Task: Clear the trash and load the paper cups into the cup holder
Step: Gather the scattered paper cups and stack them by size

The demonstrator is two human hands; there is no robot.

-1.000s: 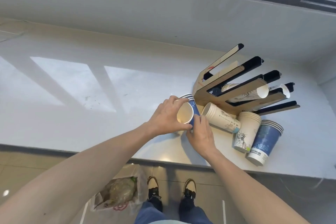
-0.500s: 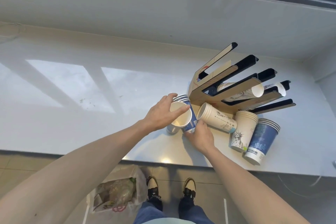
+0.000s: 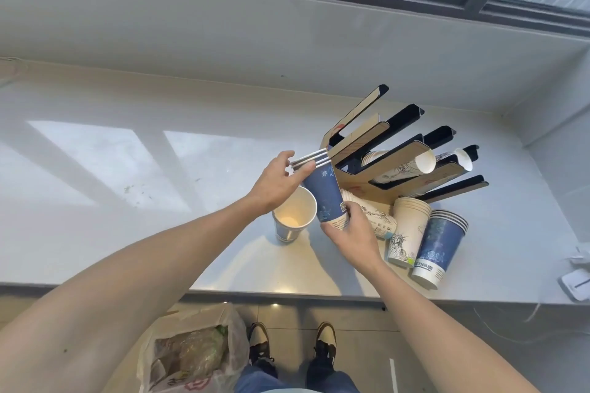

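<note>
The right hand gripped the base of a nested stack of blue cups, fingers closed around its bottom, and held it tilted above the table with the rims pointing up and toward the far edge. The left hand pinched the stack just under its rims, thumb on one side and fingertips on the other, beside the white ring edges. Directly below, a single white cup stood upright and open on the table near the front edge, apart from both hands. The cardboard cup holder lay toward the right end of the table, its slots fanned outward, with two pale cups lying in its slots. Against its front side stood an inverted white stack and an inverted blue stack, touching each other. On the floor below the front edge sat a plastic trash bag.
</note>
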